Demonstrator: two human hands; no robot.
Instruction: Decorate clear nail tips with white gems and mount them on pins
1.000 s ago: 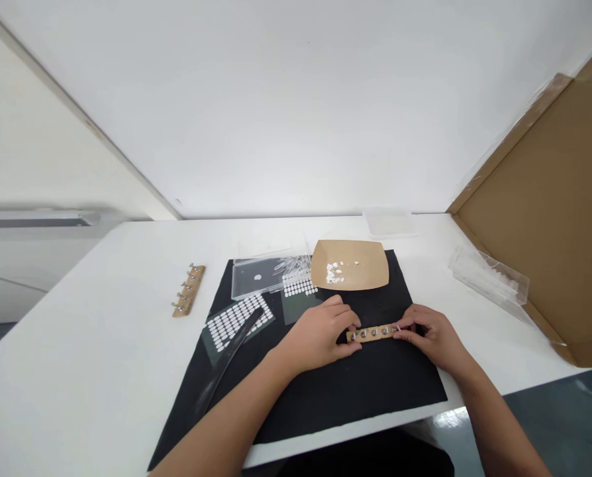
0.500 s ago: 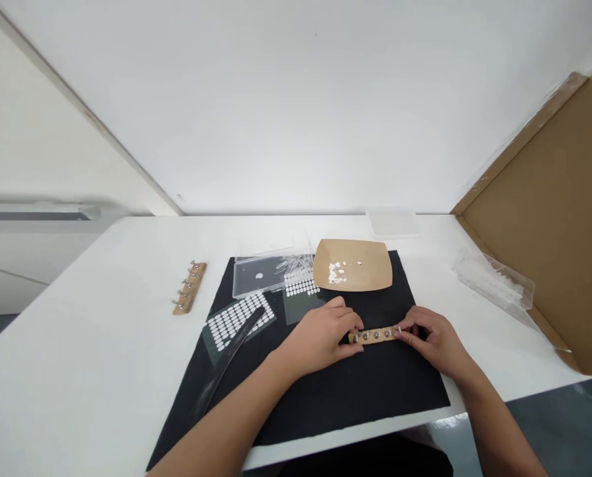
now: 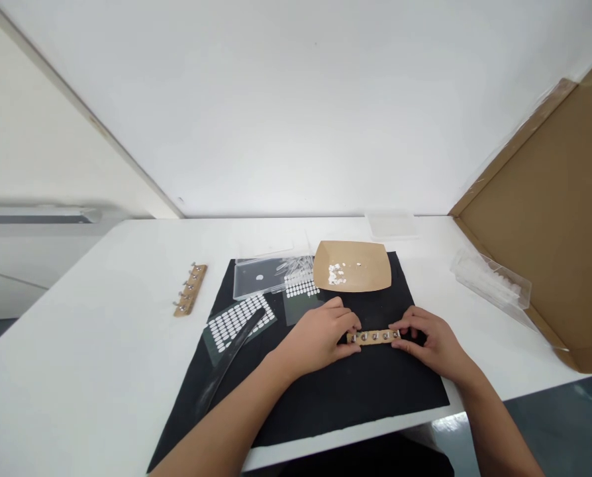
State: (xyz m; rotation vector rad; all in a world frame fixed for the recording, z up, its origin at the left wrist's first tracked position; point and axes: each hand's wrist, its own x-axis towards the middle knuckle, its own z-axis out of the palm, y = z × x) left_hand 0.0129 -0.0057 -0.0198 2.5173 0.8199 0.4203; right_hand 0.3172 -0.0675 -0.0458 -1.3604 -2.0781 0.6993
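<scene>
A narrow brown strip (image 3: 375, 337), looking like cardboard, lies across the black mat (image 3: 345, 397). Several small shiny metal pieces with pale tips stand in a row along it. My left hand (image 3: 326, 334) pinches the strip's left end between thumb and fingers. At the opposite end, my right hand (image 3: 428, 341) has its thumb and fingertips closed around the strip's edges, beside the last metal piece. A similar strip (image 3: 191, 290) with metal pieces rests on the white table to the left.
Beyond my hands sits a brown paper tray (image 3: 375, 268) holding small white bits. Sheets of white oval stickers (image 3: 239, 321), a dark curved tool (image 3: 231, 351) and a clear box (image 3: 249, 285) lie left. A clear container (image 3: 494, 281) stands right, near a cardboard panel (image 3: 549, 218).
My right fingers have moved from pinching a small pale piece over the strip's right end to gripping that end's edges. The last metal piece now shows between them. My left hand keeps its hold.
</scene>
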